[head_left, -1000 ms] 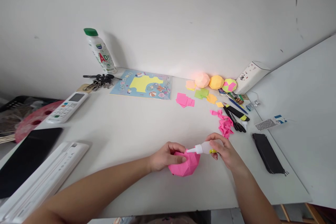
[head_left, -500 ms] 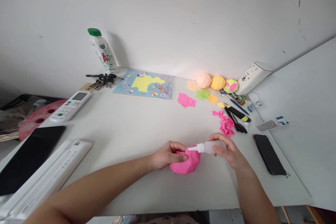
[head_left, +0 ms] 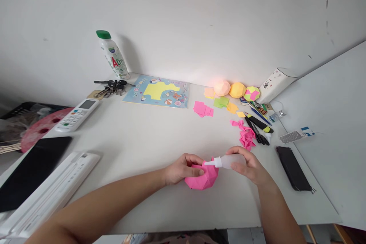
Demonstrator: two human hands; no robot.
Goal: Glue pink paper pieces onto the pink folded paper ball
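Squeeze bottle (head_left: 228, 161) has rolled in the right hand (head_left: 248, 164) over the last second, yellow marking now hidden; nozzle stays at the top edge of the pink paper shape (head_left: 208, 181), so work looks parked at one spot. Left hand (head_left: 184, 170) pinches the shape, thumb partly covering it; right grips the bottle. Pink folded pieces (head_left: 247, 138) lie just beyond the right hand. Nozzle contact: can't tell.

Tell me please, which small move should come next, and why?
Probably a gentle squeeze of the white bottle: the right hand holds it with its nozzle at the upper edge of the pink paper shape, which the left hand holds.
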